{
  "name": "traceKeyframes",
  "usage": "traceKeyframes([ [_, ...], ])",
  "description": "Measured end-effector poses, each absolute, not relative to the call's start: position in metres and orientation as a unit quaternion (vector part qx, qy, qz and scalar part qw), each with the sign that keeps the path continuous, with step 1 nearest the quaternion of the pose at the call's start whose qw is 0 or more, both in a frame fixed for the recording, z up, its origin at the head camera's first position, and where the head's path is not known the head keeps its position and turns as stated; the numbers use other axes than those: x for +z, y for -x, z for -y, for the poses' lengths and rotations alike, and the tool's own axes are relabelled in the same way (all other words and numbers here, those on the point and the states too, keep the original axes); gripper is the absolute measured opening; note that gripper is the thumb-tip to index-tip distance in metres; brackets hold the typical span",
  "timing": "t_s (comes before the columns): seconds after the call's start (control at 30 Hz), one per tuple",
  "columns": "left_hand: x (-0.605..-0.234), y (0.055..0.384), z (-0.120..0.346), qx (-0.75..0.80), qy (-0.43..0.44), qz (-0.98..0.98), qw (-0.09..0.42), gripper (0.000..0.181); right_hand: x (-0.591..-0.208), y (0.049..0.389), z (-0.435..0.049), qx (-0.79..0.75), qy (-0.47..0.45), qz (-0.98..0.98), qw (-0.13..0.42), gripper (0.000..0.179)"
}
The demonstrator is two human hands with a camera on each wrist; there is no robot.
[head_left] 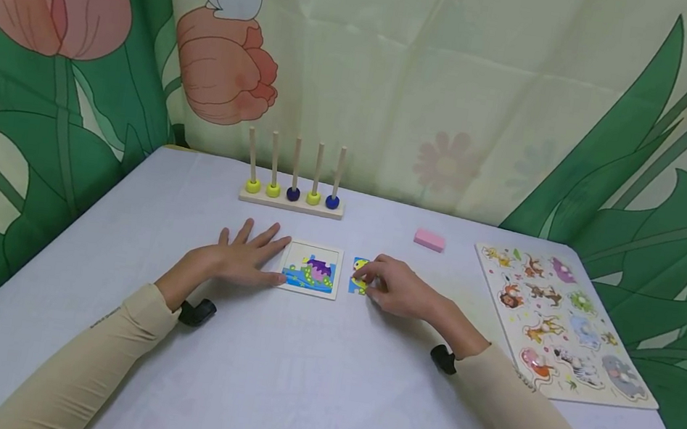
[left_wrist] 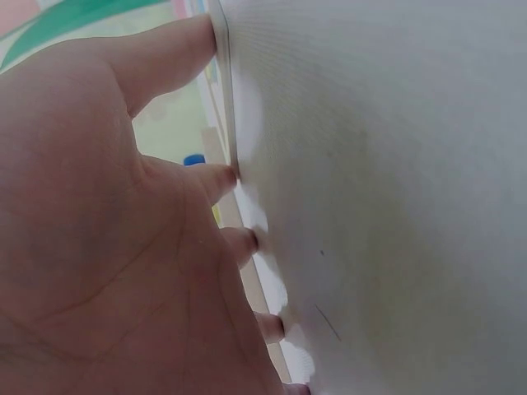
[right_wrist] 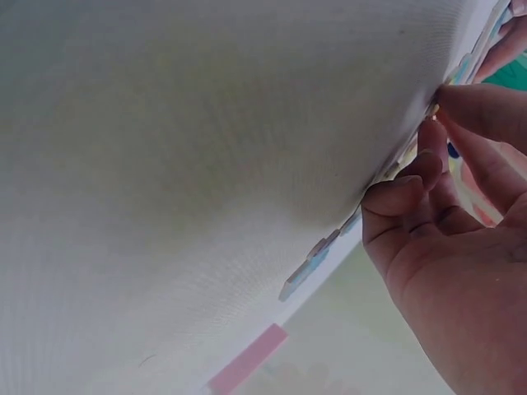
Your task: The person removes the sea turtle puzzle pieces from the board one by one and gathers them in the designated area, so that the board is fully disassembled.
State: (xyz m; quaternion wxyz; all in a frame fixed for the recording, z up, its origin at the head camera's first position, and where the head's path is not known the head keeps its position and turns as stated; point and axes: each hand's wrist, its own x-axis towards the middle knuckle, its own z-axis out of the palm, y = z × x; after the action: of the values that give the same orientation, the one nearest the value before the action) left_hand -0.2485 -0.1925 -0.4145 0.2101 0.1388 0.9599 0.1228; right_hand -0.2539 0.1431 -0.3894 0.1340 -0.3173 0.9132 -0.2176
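My left hand (head_left: 245, 259) lies with fingers spread. Its index fingertip and thumb touch the left edge of a small white-framed jigsaw puzzle (head_left: 337, 272). Inside the frame sits a partial picture in blue, green and purple; its upper part shows bare board. The left wrist view has the palm (left_wrist: 107, 230) close up, the thumb against the board's edge. To the right of the frame, my right hand (head_left: 402, 286) pinches a yellow and blue puzzle piece (head_left: 359, 268) with curled fingers, partly hiding it. In the right wrist view, light blue pieces (right_wrist: 305, 274) lie beside the right hand (right_wrist: 449, 222).
Behind the puzzle stands a wooden peg rack (head_left: 292, 205) with yellow and dark blue beads. A pink block (head_left: 429, 240) lies at the back right. On the right is a large animal peg puzzle board (head_left: 513, 319). A printed curtain (head_left: 365, 63) hangs behind the table (head_left: 293, 383).
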Motion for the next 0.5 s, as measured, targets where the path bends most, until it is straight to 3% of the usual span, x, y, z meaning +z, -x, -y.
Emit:
traceKeyframes([
  [0.5, -0.4121, 0.2465, 0.1919, 0.128, -0.137, -0.959, 0.212, 0.091, -0.3887, 0.2517, -0.1448, -0.227, 0.336, -0.907, 0.117, 0.03],
])
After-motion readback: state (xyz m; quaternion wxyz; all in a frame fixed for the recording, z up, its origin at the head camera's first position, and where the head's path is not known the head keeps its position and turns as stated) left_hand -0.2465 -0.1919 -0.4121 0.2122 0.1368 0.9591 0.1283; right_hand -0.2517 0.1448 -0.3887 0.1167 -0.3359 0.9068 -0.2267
